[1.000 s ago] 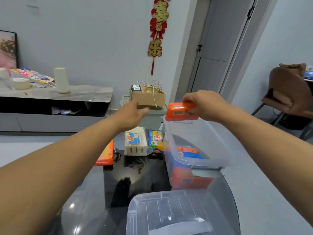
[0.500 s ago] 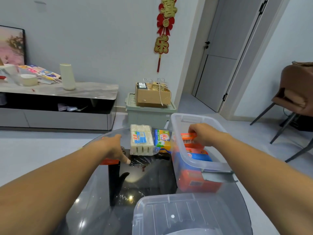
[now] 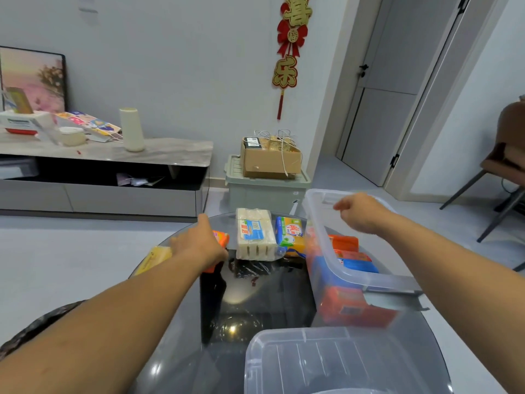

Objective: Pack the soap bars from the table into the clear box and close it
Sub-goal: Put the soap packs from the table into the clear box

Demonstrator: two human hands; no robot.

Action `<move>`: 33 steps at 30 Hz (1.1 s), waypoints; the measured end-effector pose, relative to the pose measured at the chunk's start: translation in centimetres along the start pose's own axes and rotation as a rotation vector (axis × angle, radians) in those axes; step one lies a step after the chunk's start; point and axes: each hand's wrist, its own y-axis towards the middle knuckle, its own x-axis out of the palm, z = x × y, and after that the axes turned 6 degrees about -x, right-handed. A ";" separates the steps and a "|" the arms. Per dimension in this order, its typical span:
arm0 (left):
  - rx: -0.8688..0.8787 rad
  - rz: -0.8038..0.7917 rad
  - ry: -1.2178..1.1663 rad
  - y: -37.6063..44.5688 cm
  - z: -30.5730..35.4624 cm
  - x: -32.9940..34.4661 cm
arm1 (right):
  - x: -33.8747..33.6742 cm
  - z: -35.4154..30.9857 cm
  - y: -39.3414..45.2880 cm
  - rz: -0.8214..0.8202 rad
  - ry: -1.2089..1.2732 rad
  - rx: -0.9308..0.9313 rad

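Note:
The clear box (image 3: 369,282) stands open on the right of the glass table (image 3: 255,302). Inside it lie orange soap bars (image 3: 343,243) and a blue one (image 3: 359,265). Above the box's far end hovers my right hand (image 3: 360,213), loosely curled and holding nothing. On the table's left, my left hand (image 3: 200,247) closes over an orange soap bar (image 3: 221,239). A white multi-bar soap pack (image 3: 255,234) and a green-yellow soap pack (image 3: 291,233) lie at the far edge. A yellow bar (image 3: 153,258) sits left of my wrist. The box's lid (image 3: 326,362) rests at the near edge.
Beyond the table on the floor stands a pale green bin (image 3: 267,189) with a cardboard carton (image 3: 270,157) on top. A low cabinet (image 3: 113,155) runs along the left wall, and a brown chair (image 3: 508,155) stands at the right.
My right hand carried an orange bar down into the box, let it go, and rose empty. My left hand dropped onto the orange bar at the table's left.

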 end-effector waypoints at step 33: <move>0.099 -0.190 -0.118 0.9 1.8 -3.7 | -1.6 -0.4 1.0 -0.319 -0.378 -0.162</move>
